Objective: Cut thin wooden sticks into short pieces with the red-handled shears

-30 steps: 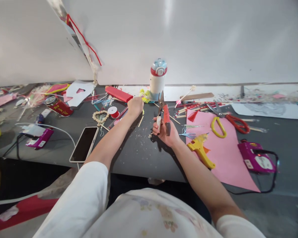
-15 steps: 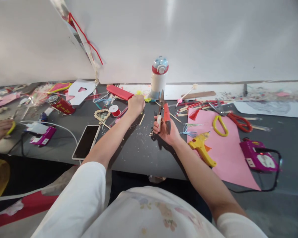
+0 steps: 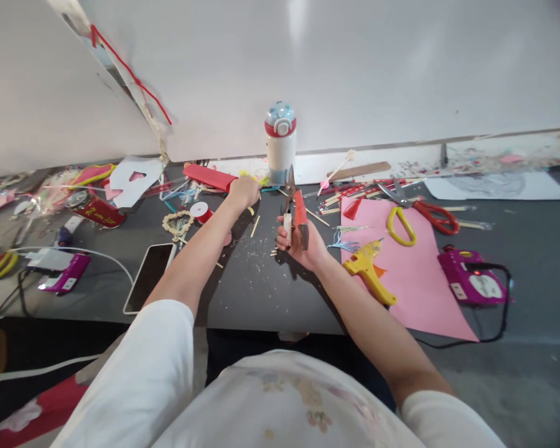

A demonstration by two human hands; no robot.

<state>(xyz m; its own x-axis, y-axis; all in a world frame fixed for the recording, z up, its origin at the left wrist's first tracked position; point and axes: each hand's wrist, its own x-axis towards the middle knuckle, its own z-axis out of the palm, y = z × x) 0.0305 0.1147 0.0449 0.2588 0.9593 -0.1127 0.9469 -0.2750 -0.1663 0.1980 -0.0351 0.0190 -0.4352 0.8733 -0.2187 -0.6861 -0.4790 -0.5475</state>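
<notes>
My right hand (image 3: 297, 241) is closed round the red and white handles of a pair of snips (image 3: 294, 208), whose blades point up and away over the dark table (image 3: 256, 286). My left hand (image 3: 243, 190) reaches farther out, curled into a fist next to a red flat case (image 3: 209, 177) and a yellow scrap; what it holds, if anything, is hidden. A thin wooden stick (image 3: 255, 226) lies between the two hands, among small cut bits. Behind the snips stands a white bottle with a red and blue lid (image 3: 280, 146).
A pink paper sheet (image 3: 410, 274) on the right carries a yellow glue gun (image 3: 368, 272), yellow and red scissors (image 3: 417, 219) and a purple device (image 3: 471, 284). A phone (image 3: 149, 277), red ribbon spool (image 3: 200, 212), straw heart (image 3: 177, 222), red can (image 3: 96, 210) lie left. White wall behind.
My left hand has reached slightly farther toward the red case. The view has shifted, so everything sits a little lower and to the left. The person's hand at the far left is out of sight.
</notes>
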